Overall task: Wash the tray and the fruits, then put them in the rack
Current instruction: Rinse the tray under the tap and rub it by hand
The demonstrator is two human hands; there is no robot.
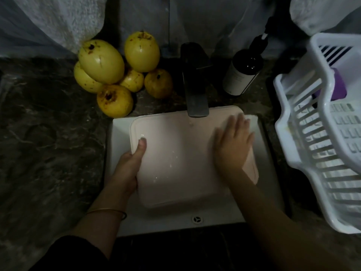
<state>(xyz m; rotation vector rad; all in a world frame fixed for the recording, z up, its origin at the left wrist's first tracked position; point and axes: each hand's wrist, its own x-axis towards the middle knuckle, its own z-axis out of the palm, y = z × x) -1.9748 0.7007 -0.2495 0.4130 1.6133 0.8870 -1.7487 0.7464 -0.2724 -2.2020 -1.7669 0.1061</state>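
Observation:
A pale pink rectangular tray (175, 153) lies in the white sink (121, 133), under the dark tap (194, 90). My left hand (129, 165) grips the tray's left edge, thumb on top. My right hand (233, 141) lies flat with spread fingers on the tray's right side. Several yellow fruits (117, 73) with brown spots are piled on the dark counter to the left of the tap. A white plastic rack (320, 145) stands at the right of the sink.
A dark soap pump bottle (243, 73) stands right of the tap. Something purple (339, 87) sits inside the rack. Dark marbled counter (48, 143) stretches left of the sink. The sink's overflow hole (197, 219) is at its near wall.

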